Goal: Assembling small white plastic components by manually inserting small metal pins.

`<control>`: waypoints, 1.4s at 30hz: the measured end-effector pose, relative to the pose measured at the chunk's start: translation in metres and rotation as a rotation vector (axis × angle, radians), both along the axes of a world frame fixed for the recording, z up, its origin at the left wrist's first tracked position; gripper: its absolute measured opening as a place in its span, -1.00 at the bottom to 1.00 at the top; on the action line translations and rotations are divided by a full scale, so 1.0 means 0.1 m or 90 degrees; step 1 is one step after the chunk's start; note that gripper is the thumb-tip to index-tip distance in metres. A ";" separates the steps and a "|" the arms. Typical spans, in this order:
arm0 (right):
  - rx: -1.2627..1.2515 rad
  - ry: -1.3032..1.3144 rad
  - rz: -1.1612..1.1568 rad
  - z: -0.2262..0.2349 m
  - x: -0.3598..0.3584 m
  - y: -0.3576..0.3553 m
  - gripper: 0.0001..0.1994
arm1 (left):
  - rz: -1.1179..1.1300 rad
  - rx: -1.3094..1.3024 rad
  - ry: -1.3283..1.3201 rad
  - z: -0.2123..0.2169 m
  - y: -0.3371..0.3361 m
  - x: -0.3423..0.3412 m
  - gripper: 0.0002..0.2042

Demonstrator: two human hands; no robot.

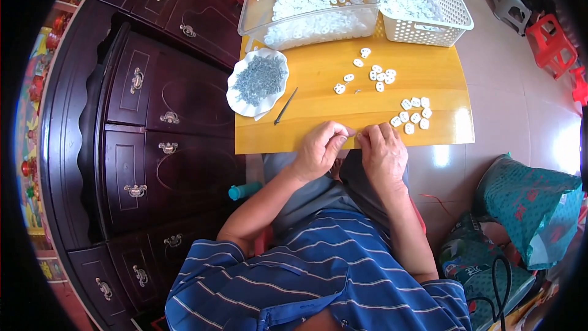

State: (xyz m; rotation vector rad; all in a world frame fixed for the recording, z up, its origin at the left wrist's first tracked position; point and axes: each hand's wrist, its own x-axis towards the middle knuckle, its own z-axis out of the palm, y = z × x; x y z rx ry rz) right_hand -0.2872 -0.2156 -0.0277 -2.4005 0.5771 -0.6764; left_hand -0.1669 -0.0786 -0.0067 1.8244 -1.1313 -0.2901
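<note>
At the table's near edge, my left hand (320, 152) and my right hand (384, 152) face each other with fingertips pinched close together. Whatever sits between the fingers is too small or hidden to make out. Just right of my right hand lies a group of small white plastic pieces (415, 103) with dark holes. Farther back is a looser cluster of similar white pieces (380, 76), with a tiny metal bit (358, 91) beside it. A dark, thin pointed tool (286, 105) lies left of my hands, near a white scalloped dish (234, 99) heaped with small grey metal parts (260, 79).
A clear plastic bin (248, 19) and a white perforated basket (456, 21), both full of white pieces, stand at the table's back. Dark wooden cabinets (184, 92) flank the left. Teal bags (530, 208) rest on the floor at right, with a red stool (551, 43) farther off.
</note>
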 end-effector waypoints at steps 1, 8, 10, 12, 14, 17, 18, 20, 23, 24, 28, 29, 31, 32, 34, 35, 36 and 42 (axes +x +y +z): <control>-0.004 0.006 0.000 0.00 0.00 0.00 -0.90 | 0.002 0.003 0.002 0.01 -0.01 0.00 -0.93; -0.021 0.025 0.001 0.00 -0.01 0.00 -0.88 | 0.007 -0.002 -0.066 0.03 -0.09 0.01 -0.97; -0.030 0.020 0.000 -0.02 -0.02 -0.01 -0.88 | -0.003 -0.009 -0.088 0.04 -0.13 0.01 -0.97; -0.025 0.026 -0.003 -0.03 -0.03 -0.01 -0.88 | -0.009 -0.005 -0.089 0.06 -0.14 0.01 -0.96; -0.019 0.032 -0.005 -0.03 -0.03 -0.01 -0.88 | -0.014 0.000 -0.090 0.06 -0.16 0.02 -0.96; -0.020 0.029 -0.013 -0.03 -0.03 -0.02 -0.88 | -0.014 0.010 -0.101 0.07 -0.18 0.02 -0.96; -0.007 0.011 -0.006 -0.03 -0.03 -0.03 -0.88 | -0.018 0.015 -0.104 0.07 -0.19 0.02 -0.96; 0.006 -0.008 0.000 -0.03 -0.04 -0.06 -0.89 | -0.022 0.020 -0.107 0.08 -0.21 0.03 -0.96; 0.100 -0.085 0.044 0.03 -0.07 -0.11 -0.89 | -0.028 0.022 -0.103 0.09 -0.23 0.02 -0.95; 0.116 -0.093 0.061 0.04 -0.08 -0.12 -0.90 | -0.030 0.023 -0.094 0.09 -0.23 0.02 -0.94; 0.180 -0.125 0.100 0.05 -0.10 -0.16 -0.94 | -0.046 0.042 -0.071 0.12 -0.22 0.02 -0.94; 0.181 -0.125 0.099 0.06 -0.11 -0.16 -0.94 | -0.047 0.043 -0.070 0.13 -0.22 0.01 -0.94; 0.281 -0.183 0.096 0.09 -0.10 -0.15 -0.96 | -0.041 0.055 -0.030 0.15 -0.22 0.01 -0.93; 0.282 -0.183 0.095 0.10 -0.10 -0.14 -0.96 | -0.041 0.057 -0.029 0.18 -0.23 -0.01 -0.93; 0.523 -0.209 0.033 0.12 -0.10 -0.11 -0.97 | -0.010 0.042 0.085 0.21 -0.26 -0.06 -0.96; 0.524 -0.209 0.033 0.10 -0.11 -0.12 -0.97 | -0.010 0.043 0.085 0.18 -0.27 -0.07 -0.96; 0.566 -0.195 0.048 0.06 -0.11 -0.15 -0.95 | -0.001 0.026 0.116 0.14 -0.28 -0.08 -0.95; 0.668 -0.167 0.073 0.00 -0.14 -0.20 -0.93 | 0.019 0.058 0.221 0.12 -0.30 -0.09 -0.90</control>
